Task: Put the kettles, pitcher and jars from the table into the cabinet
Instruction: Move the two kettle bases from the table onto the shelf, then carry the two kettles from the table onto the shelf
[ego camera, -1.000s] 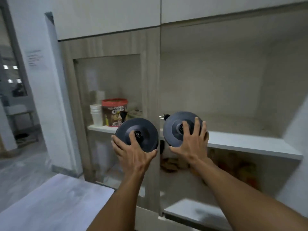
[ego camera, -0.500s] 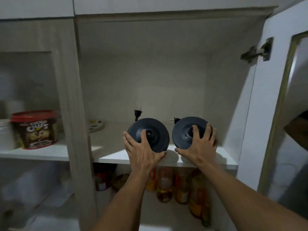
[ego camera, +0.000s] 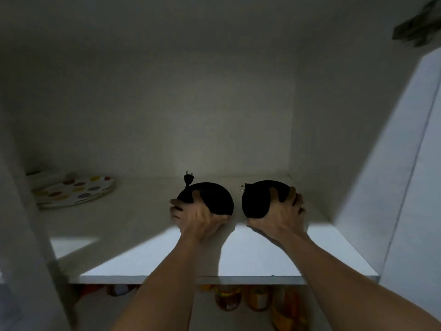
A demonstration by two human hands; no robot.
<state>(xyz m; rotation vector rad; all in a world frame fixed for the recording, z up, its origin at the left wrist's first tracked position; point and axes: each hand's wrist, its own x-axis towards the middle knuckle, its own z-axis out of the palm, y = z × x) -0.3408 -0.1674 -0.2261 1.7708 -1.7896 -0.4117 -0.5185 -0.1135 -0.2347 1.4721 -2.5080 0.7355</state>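
Observation:
Both hands reach into the open cabinet over its white shelf [ego camera: 250, 261]. My left hand [ego camera: 198, 217] grips a round black kettle base [ego camera: 214, 198], tilted, with its plug [ego camera: 188, 177] sticking up behind. My right hand [ego camera: 282, 215] grips a second round black kettle base [ego camera: 256, 200], whose plug [ego camera: 244, 187] points left. The two bases are side by side, a small gap between them, low over the middle of the shelf. I cannot tell whether they touch it.
A stack of white plates with coloured dots [ego camera: 76, 191] lies at the shelf's back left. Several jars and bottles [ego camera: 241, 298] stand on the shelf below. The open cabinet door [ego camera: 393, 187] is on the right, a door frame [ego camera: 31, 223] on the left.
My view has moved closer to the cabinet. Both hands have pushed the kettle bases further in over the shelf and tipped them flatter.

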